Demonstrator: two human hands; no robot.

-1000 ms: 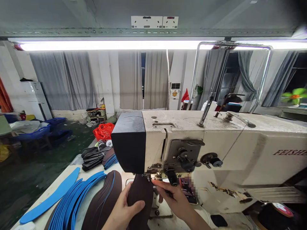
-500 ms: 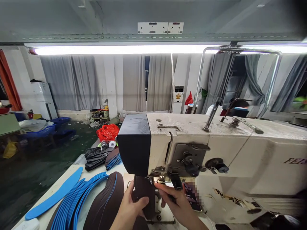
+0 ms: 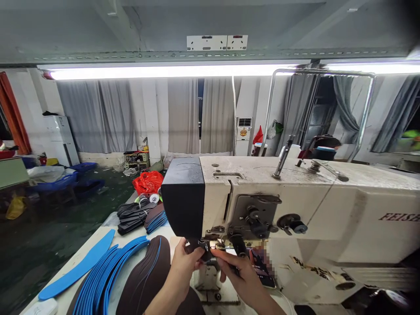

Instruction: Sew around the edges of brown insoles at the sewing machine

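A white sewing machine [image 3: 315, 210] with a black end cover [image 3: 182, 205] stands over the table. Under its head, my left hand [image 3: 186, 264] is closed on a dark brown piece [image 3: 206, 251], thumb on top. My right hand [image 3: 236, 273] is at the piece's right side by the needle area, index finger stretched toward it and the other fingers curled; whether it grips anything is hidden. To the left lie a fanned stack of blue-edged insole shapes [image 3: 98, 275], a stack of dark brown ones [image 3: 144, 275] and a single blue shape [image 3: 78, 267].
Bundled black pieces [image 3: 133, 216], a smaller brown-and-blue stack [image 3: 155, 218] and a red plastic bag [image 3: 147, 181] lie behind the stacks. A phone [image 3: 262, 267] rests right of my right hand. A metal thread frame [image 3: 364, 113] rises behind the machine.
My left hand has moved slightly up toward the needle area, and the dark piece, which hung long below the head, now appears bunched or folded in it. The view has shifted slightly.
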